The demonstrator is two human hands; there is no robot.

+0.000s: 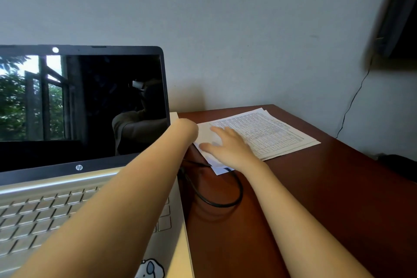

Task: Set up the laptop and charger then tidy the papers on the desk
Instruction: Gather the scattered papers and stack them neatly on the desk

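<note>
An open silver laptop (74, 189) with a dark screen stands at the left on the reddish-brown desk (327, 198). A black charger cable (222, 203) loops on the desk beside the laptop's right edge. A stack of printed papers (277, 135) lies at the back of the desk, its sheets slightly fanned. My right hand (228, 145) rests flat on the stack's near left part, fingers spread. My left hand (186, 128) reaches across the laptop to the left edge of the papers; its fingers bend down out of sight.
A grey wall rises right behind the desk. A thin wire (352, 106) hangs down the wall from a dark blurred object (397, 18) at the top right. A black item (401, 166) sits past the desk's right edge.
</note>
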